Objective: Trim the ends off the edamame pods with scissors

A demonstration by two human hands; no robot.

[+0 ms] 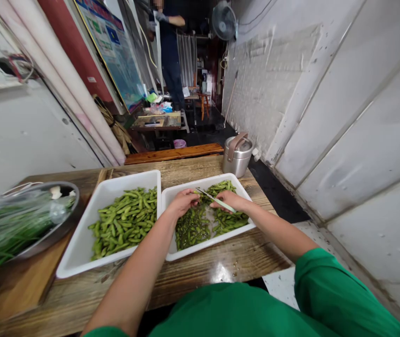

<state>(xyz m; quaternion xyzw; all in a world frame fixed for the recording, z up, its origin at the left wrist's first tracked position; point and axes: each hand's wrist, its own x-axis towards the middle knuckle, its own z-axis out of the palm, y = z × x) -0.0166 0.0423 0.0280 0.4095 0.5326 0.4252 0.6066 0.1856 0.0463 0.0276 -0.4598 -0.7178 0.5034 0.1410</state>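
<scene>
My left hand [185, 202] is pinched closed over the right-hand white tray [169, 250], on what looks like an edamame pod [196, 192], mostly hidden by the fingers. In my right hand [228, 200] is a slim cutting tool [226, 206] with a pale green handle. Its metal blade points left, its tip close to my left fingertips; whether it is a knife or scissors I cannot tell. Below both hands, wet edamame pods [192, 229] lie in shallow water. Drier-looking edamame pods [124, 222] are heaped in the left white tray [76, 257].
Far left, a metal bowl [69, 224] holds bagged long green vegetables [13, 234] above a wooden board [31, 285]. A lidded steel pail [237, 157] stands at the table's far right corner. Beyond a wooden bench [175, 153], a person [170, 51] stands beside a low table [157, 122].
</scene>
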